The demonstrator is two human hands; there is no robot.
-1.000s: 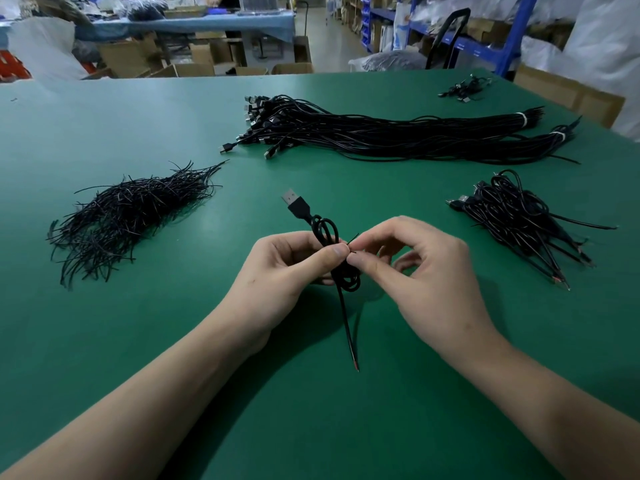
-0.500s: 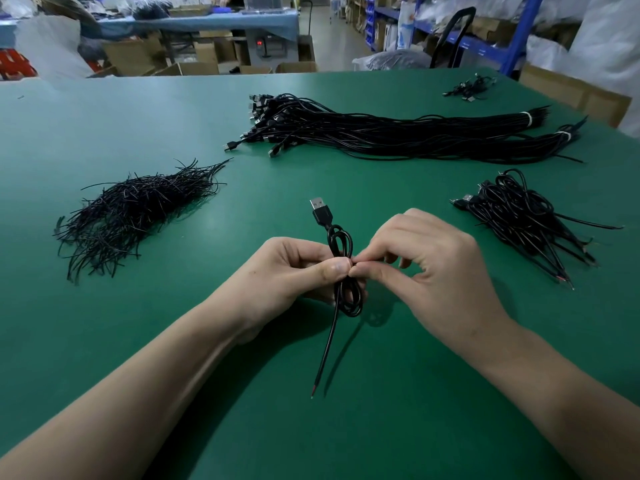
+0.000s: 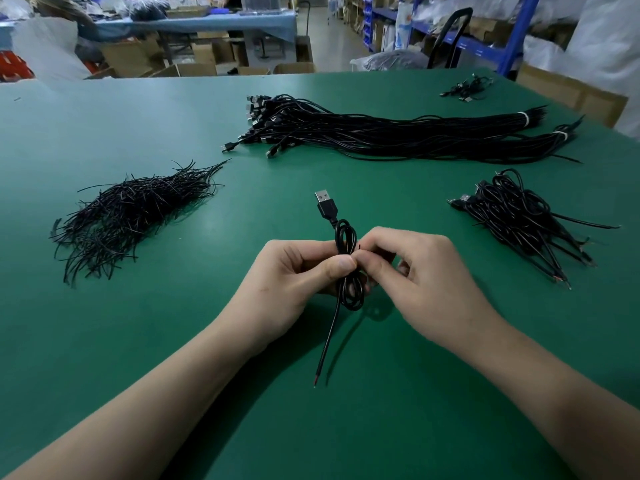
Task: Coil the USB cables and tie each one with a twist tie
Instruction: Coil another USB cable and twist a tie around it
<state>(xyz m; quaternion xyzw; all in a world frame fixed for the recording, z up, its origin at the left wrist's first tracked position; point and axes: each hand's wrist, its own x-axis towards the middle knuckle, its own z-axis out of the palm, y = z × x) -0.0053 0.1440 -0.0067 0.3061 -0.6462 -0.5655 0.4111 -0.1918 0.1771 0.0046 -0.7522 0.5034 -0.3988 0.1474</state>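
Green tabletop (image 3: 173,341), warehouse shelving and cartons behind. My left hand (image 3: 287,289) pinches the coiled USB cable (image 3: 346,237) at its waist, thumb over the strands. My right hand (image 3: 426,282) pinches the same spot with curled fingers; I cannot tell whether a tie sits between them. The plug (image 3: 325,202) points away from me and the loose tail (image 3: 325,348) runs toward me. Left lies a heap of twist ties (image 3: 131,216), right a pile of coiled cables (image 3: 519,216), and beyond them long bundled cables (image 3: 381,133).
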